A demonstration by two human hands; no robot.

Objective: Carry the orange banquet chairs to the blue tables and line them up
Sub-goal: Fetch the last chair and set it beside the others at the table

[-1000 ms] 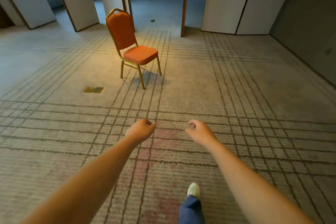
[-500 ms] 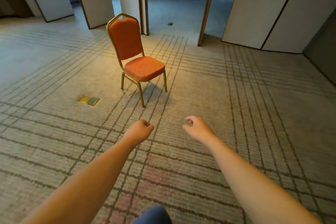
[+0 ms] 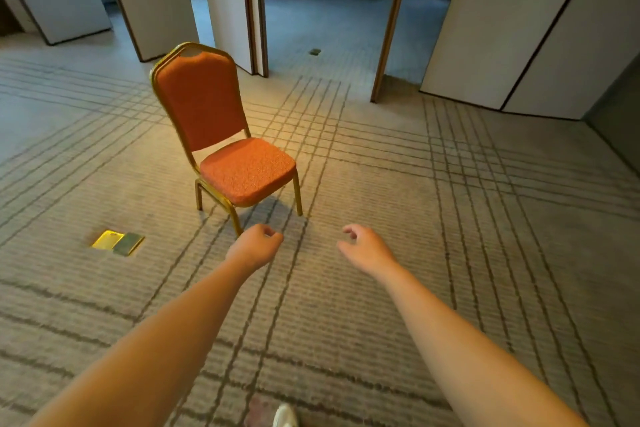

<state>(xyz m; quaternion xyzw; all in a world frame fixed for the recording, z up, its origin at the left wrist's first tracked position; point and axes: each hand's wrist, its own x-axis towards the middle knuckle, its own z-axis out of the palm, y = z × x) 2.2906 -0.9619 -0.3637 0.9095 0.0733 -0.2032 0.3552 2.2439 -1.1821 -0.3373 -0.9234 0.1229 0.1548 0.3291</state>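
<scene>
Left hand (image 3: pixel 254 248) loosely curled, right hand (image 3: pixel 363 248) half-open w/ fingers bent, both empty, stretched toward the orange banquet chair (image 3: pixel 221 135). The chair looms larger and nearer than a sec ago: the person has closed in, hands now just short of its front legs, so a pickup looks imminent. It stands upright, alone on patterned carpet (image 3: pixel 450 218). A brass floor plate (image 3: pixel 117 242) lies left of the chair; folding partition panels (image 3: pixel 519 28) and a dark opening sit beyond it. No blue tables in view.
</scene>
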